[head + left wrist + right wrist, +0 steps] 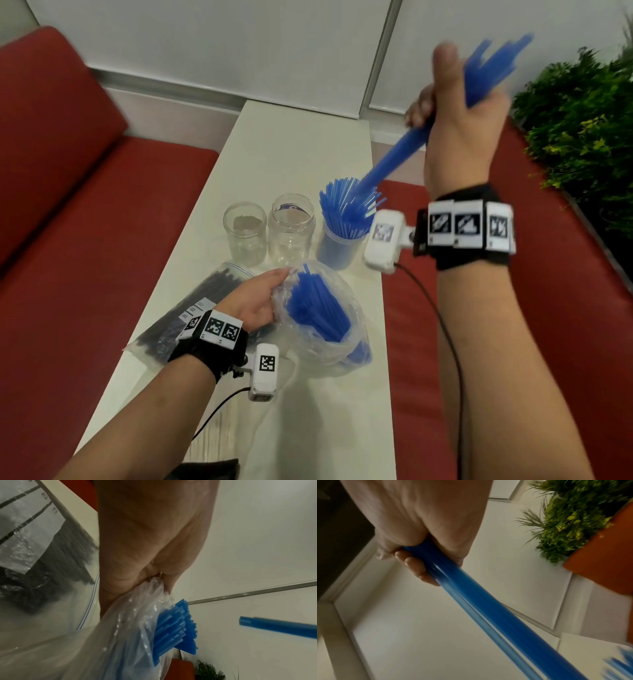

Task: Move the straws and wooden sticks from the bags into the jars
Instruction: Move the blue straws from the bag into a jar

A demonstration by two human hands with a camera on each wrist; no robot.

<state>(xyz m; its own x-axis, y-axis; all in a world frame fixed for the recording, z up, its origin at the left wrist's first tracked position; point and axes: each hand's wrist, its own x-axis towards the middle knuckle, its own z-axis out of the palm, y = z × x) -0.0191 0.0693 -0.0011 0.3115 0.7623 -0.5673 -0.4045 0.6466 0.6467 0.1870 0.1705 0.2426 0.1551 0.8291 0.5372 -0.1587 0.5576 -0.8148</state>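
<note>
While the right hand (pixel 455 113) is raised above the long white table (pixel 294 137), its fingers are curled tightly round a bundle of blue plastic straws (pixel 397 161), which slants down toward the right jar. This clear plastic jar (pixel 337 245) is already packed with blue straws (pixel 346 209) that stand up and fan out above its rim. The lower end of the held bundle is just over these straws; whether it touches them I cannot tell. To the left stand two more clear plastic jars, the middle one (pixel 291 229) and the left one (pixel 245 233), both without straws or sticks inside.

The left hand (pixel 257 301) pinches the rim of a thin transparent plastic bag (pixel 329 353) and holds its mouth open. Many blue straws (pixel 318 308) are inside this bag, and their ends point up out of the opening. Under the left wrist lies a flat clear zip bag with dark sticks (pixel 191 308) on the table. Red cushions (pixel 68 205) are on both sides of the table, and a green plant (pixel 582 130) is at the right.
</note>
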